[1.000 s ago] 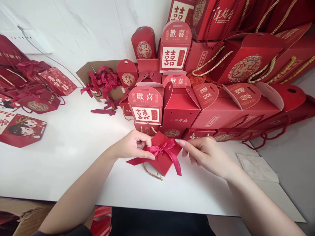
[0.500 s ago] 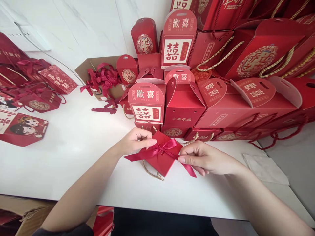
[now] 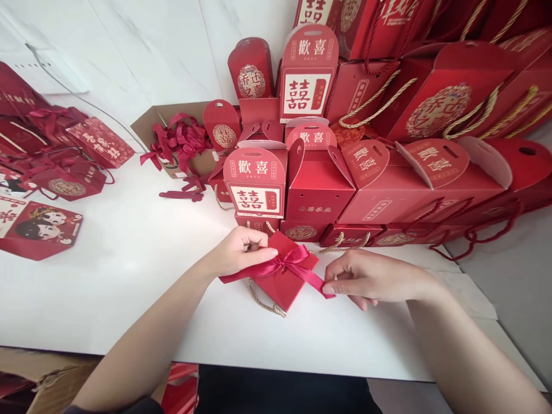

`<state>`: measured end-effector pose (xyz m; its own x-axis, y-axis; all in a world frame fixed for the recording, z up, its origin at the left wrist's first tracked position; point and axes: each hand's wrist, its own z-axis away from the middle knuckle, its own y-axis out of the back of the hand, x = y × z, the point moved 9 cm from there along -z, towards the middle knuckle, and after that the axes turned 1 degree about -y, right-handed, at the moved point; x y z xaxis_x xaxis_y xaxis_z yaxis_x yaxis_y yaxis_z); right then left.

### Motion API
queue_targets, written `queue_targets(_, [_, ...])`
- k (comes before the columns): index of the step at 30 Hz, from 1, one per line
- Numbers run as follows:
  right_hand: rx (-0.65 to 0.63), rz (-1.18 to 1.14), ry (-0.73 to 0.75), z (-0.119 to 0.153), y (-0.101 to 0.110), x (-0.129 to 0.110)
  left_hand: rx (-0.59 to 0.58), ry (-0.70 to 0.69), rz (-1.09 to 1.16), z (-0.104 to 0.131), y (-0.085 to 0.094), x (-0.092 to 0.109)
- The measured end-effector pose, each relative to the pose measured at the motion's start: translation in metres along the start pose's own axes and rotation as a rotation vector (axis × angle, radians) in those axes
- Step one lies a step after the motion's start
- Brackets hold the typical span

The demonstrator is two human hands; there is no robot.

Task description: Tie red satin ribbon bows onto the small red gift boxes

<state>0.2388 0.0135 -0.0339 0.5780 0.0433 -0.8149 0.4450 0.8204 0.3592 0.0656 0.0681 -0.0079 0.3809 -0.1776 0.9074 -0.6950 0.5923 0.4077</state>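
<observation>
A small red box (image 3: 280, 292) with a gold rope handle (image 3: 266, 306) sits on the white table between my hands. Across its top lies a shiny crimson ribbon (image 3: 282, 263) tied in a bow. My left hand (image 3: 250, 250) pinches the ribbon's left part between thumb and fingers at the box's upper left. On the right, my right hand (image 3: 356, 279) grips the end of a ribbon tail, which stretches down and right past the box's edge.
Stacked red gift boxes (image 3: 319, 201) rise just behind the small box. A cardboard box (image 3: 150, 121) of loose ribbons stands behind to the left. More red boxes (image 3: 47, 227) lie at the far left. A white cloth (image 3: 468, 293) is at the right.
My right hand has moved slightly right and away from the box. The right ribbon tail, which hung down past my fingers, is now drawn straighter with its end at my fingertips.
</observation>
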Motion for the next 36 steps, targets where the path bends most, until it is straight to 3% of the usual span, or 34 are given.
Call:
queue_targets(4, [0.533,0.344,0.068,0.028,0.031,-0.034,-0.061,-0.009,0.015,0.001,-0.004,0.0])
queue_targets(6, [0.651,0.396,0.069,0.034,0.029,-0.045,-0.092,-0.01,0.01,0.002,-0.006,0.0])
queue_targets(8, [0.591,0.376,0.036,0.026,0.019,-0.043,-0.107,0.003,-0.008,0.003,-0.006,0.001])
queue_targets(13, [0.146,-0.092,-0.021,-0.007,-0.01,-0.012,-0.101,0.022,-0.038,0.003,-0.004,0.0])
queue_targets(18, [-0.026,-0.304,-0.028,-0.007,-0.015,-0.002,-0.092,-0.005,0.006,0.001,-0.004,-0.003])
queue_targets(27, [-0.098,-0.245,-0.035,-0.011,-0.018,0.003,-0.103,-0.035,-0.009,-0.001,-0.005,-0.001])
queue_targets(32, [-0.088,0.028,-0.027,0.005,-0.006,0.004,-0.101,-0.045,-0.026,0.0,-0.005,0.001])
queue_targets(34, [-0.034,0.081,-0.027,0.015,0.005,0.003,-0.095,-0.038,-0.063,0.002,-0.004,0.002])
queue_targets(36, [0.117,0.007,0.006,0.019,0.02,-0.003,-0.097,-0.03,-0.107,0.004,-0.003,0.004])
